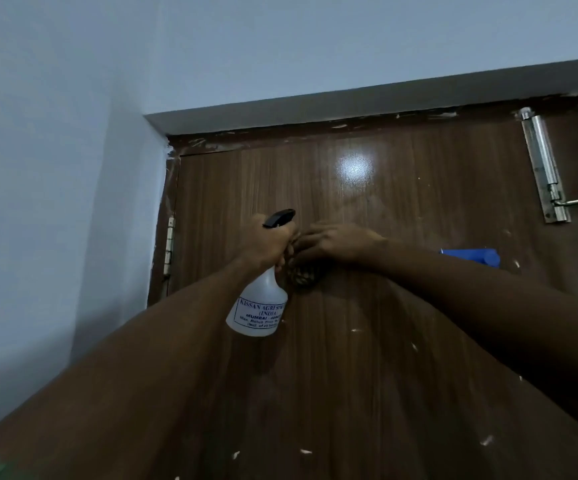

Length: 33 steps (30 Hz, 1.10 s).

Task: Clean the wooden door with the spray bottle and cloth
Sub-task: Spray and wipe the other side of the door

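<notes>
While the wooden door point(367, 341) fills the view, dark brown, glossy and flecked with pale paint marks, both arms are raised against its upper half. Up near the top there's a bright patch of glare on the panel. The spray bottle point(259, 306) hangs in front of the door, left of centre: white translucent body with blue printed lettering, black trigger head on top, tilted so the body swings down and to the left. The left hand point(267, 245) grips it by the neck, fingers curled tight around it just under the black head. Right beside it, the right hand point(336, 242) lies palm-down toward the door, fingers reaching left to the bottle's neck; a dark patterned cloth point(303, 277) bunches just below those fingers, though whether they pinch it or merely press on it I can't tell. Behind the right forearm a blue object point(471, 256) peeks out against the door. Further out, a metal tower bolt point(542, 168) runs down the door's top right corner, a hinge point(169, 244) sits on the left edge, and pale blue wall point(55, 168) surrounds the frame.
</notes>
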Available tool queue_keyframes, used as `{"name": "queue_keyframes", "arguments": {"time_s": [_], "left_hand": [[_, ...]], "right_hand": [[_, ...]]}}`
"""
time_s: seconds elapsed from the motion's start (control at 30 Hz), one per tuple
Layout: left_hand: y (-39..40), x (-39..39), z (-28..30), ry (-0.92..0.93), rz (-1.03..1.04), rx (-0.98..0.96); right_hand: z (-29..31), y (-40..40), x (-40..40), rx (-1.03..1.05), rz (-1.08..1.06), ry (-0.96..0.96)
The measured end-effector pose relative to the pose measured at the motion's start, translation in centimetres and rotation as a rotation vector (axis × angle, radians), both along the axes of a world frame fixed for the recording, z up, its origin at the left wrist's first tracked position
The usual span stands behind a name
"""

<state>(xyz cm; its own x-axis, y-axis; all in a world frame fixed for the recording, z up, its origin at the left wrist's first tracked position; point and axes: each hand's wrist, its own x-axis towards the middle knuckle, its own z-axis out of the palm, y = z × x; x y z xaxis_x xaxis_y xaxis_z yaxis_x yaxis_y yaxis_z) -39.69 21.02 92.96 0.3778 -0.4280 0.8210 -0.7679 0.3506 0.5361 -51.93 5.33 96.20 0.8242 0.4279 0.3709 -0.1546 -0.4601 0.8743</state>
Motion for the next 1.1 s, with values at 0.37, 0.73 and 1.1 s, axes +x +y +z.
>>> {"name": "queue_keyframes", "arguments": {"time_s": [0.37,0.73,1.1], "left_hand": [[-1.5,-1.6,0.7,-0.026,-0.04,0.082],[-3.5,-3.6,0.8,-0.044,-0.038,0.099],[-5.6,-6.0,1.6,-0.053,-0.075,0.116]], "right_hand": [[-4.2,-6.0,-3.8,-0.023,0.25,-0.578],[-5.7,-7.2,-6.1,0.052,0.256,-0.66],[-4.2,-7.5,-8.1,0.188,0.235,-0.731]]}}
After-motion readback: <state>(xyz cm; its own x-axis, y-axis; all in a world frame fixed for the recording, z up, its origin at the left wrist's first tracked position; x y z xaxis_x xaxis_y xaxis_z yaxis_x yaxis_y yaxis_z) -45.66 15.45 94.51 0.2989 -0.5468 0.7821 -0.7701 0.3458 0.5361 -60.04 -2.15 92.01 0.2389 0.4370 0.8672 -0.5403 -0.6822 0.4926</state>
